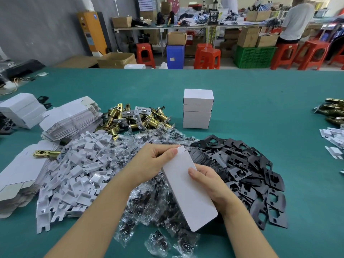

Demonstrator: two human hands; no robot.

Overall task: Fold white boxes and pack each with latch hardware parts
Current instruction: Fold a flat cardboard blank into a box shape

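Note:
I hold a long white box (189,190) tilted above the parts piles. My left hand (154,161) pinches its far end at the small flap. My right hand (208,183) grips its right side, thumb on the top face. Under it lie small clear bags of dark screws (149,207). Black strike plates (247,170) are heaped to the right. White plastic inserts (74,172) are piled to the left. Brass latch bolts (134,118) lie behind them. Three closed white boxes (197,108) stand stacked at the centre back.
Flat unfolded white box blanks (72,118) are stacked at the left on the green table (260,101), with more blanks (16,175) nearer. More brass latches (333,110) and white inserts (333,140) sit at the right edge. A person (296,21), stools and cartons stand beyond the table.

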